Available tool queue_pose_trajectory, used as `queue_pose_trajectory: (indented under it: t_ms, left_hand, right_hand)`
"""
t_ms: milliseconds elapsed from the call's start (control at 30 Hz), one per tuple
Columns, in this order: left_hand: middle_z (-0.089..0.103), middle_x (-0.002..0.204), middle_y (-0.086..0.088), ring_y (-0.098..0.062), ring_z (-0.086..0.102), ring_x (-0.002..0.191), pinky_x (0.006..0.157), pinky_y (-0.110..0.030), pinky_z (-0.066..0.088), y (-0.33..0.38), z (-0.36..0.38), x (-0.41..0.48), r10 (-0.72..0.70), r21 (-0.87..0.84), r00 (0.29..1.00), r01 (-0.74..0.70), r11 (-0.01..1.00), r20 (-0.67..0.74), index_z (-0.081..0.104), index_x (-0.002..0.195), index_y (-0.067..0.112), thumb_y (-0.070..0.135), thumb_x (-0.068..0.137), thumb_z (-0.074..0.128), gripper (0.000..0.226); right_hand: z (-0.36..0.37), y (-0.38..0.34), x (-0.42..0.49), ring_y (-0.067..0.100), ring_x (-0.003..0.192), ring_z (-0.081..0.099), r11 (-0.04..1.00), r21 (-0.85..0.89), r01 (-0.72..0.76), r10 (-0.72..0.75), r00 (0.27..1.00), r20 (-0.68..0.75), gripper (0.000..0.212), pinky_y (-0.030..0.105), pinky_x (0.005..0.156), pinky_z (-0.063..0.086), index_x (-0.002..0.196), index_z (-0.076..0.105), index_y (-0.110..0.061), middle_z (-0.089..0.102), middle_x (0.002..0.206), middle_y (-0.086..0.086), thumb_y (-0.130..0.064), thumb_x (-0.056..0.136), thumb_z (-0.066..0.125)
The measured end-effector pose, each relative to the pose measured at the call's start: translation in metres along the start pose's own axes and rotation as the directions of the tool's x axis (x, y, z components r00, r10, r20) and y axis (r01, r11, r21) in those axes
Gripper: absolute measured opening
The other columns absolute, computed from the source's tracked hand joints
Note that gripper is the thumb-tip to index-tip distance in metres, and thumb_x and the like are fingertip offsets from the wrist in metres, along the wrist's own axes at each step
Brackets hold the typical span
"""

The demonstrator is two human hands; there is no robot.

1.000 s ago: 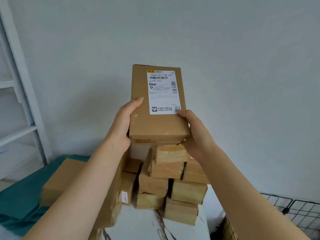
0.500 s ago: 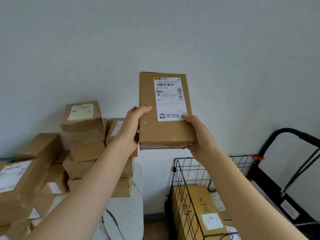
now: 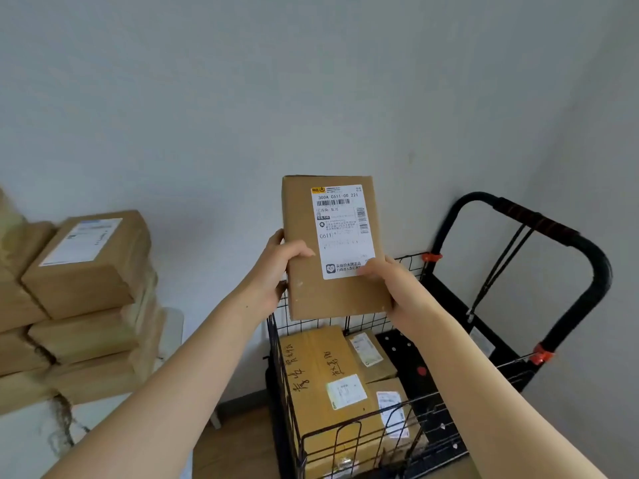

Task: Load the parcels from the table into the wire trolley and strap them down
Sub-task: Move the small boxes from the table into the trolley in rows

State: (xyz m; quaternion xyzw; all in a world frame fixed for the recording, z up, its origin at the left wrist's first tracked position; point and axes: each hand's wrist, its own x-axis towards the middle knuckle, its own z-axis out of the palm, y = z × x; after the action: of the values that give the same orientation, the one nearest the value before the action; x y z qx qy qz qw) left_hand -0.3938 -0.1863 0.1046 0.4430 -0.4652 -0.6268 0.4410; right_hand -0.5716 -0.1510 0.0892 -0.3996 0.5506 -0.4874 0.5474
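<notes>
I hold a flat brown parcel [image 3: 311, 281] with a white shipping label in the air above the wire trolley [image 3: 349, 324]. My left hand [image 3: 276, 267] grips its left edge, thumb on the front face. My right hand [image 3: 394, 288] grips its lower right corner, thumb on the label. Inside the trolley lie a large yellow-brown parcel [image 3: 318, 371] with handwriting and two smaller parcels [image 3: 370, 357] beside it. More brown parcels [image 3: 86, 267] are stacked on the table at the left.
The trolley's black handle [image 3: 553, 233] rises at the right, with a black elastic strap [image 3: 498, 267] hanging from it. A white marbled table [image 3: 38, 440] stands at the lower left. A pale wall runs behind everything, and wooden floor [image 3: 238, 444] shows between table and trolley.
My view and both hands have swung right from the parcel stack on the table. The held parcel now hangs over the trolley, lower than before. The grip is unchanged.
</notes>
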Motion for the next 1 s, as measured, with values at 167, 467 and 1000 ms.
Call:
queue_pose_trajectory:
  t_ms: [167, 467, 1000]
  left_hand:
    - [0.062, 0.099, 0.003, -0.014, 0.056, 0.089, 0.073, -0.031, 0.045, -0.026, 0.033, 0.060, -0.079, 0.027, 0.996, 0.078, 0.997, 0.048, 0.048, 0.126, 0.024, 0.014, 0.085, 0.057, 0.043]
    - [0.065, 0.108, 0.002, -0.016, 0.060, 0.098, 0.074, -0.033, 0.047, -0.089, 0.096, 0.178, -0.285, 0.044, 0.954, 0.282, 0.958, 0.094, 0.047, 0.125, 0.028, 0.029, 0.085, 0.064, 0.043]
    - [0.061, 0.105, 0.010, -0.004, 0.058, 0.086, 0.077, -0.026, 0.047, -0.209, 0.174, 0.300, -0.471, 0.198, 0.880, 0.474, 0.858, -0.066, 0.045, 0.133, 0.029, 0.041, 0.086, 0.063, 0.051]
  right_hand:
    - [-0.045, 0.018, 0.042, 0.025, 0.105, 0.060, 0.999, -0.027, -0.044, 0.042, 0.996, -0.072, 0.034, 0.039, 0.084, 0.052, 0.117, 0.059, -0.027, 0.066, 0.114, 0.003, -0.016, 0.085, 0.058]
    - [-0.128, 0.049, 0.135, 0.028, 0.109, 0.059, 0.961, -0.033, -0.273, 0.261, 0.943, -0.205, 0.050, 0.048, 0.095, 0.050, 0.125, 0.054, -0.027, 0.064, 0.117, 0.006, -0.022, 0.077, 0.066]
    - [-0.243, 0.134, 0.269, 0.025, 0.104, 0.060, 0.854, -0.145, -0.500, 0.443, 0.844, -0.302, 0.040, 0.047, 0.098, 0.047, 0.120, 0.057, -0.024, 0.067, 0.108, 0.001, -0.013, 0.082, 0.058]
